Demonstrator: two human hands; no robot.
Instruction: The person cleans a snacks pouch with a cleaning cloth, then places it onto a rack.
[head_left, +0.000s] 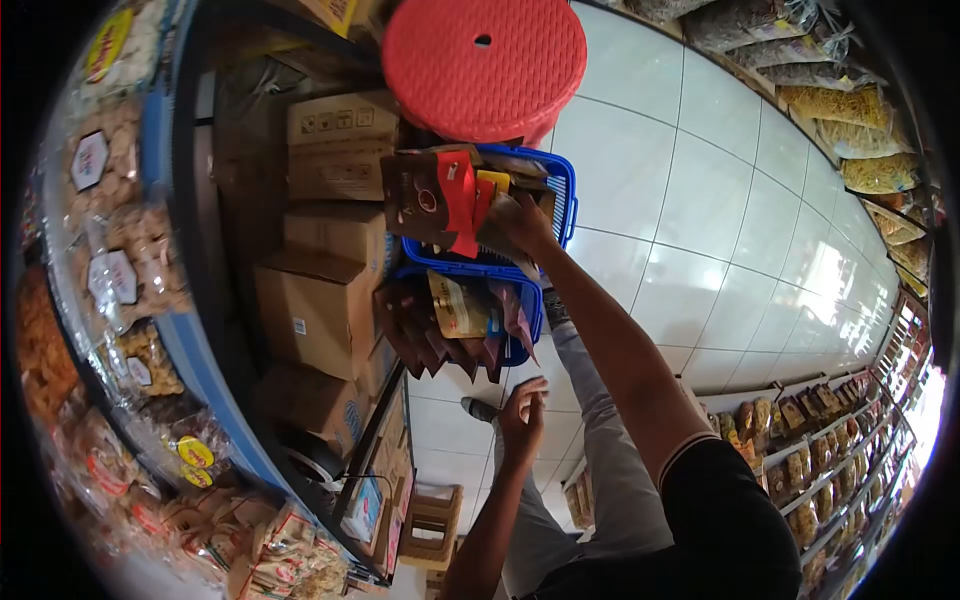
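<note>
My right hand (pixel 522 222) reaches into the farther blue plastic basket (pixel 568 190). Its fingers are closed at the edge of a dark packet (pixel 492 238), partly hidden by the hand. Beside it, a brown and red pouch (pixel 428 198) leans over the basket's left side. The nearer blue basket (pixel 537 325) holds several dark pouches and a gold-coloured pouch (pixel 460 306). My left hand (pixel 523 412) hangs just below this basket, fingers loosely bent and a little apart, with nothing visible in it.
A red plastic stool (pixel 485 65) stands beyond the baskets. Cardboard boxes (pixel 312 300) are stacked to the left, next to a shelf edge (pixel 200 370) with bagged snacks. White floor tiles (pixel 690 220) lie to the right. Racks of packets (pixel 815 450) line the right side.
</note>
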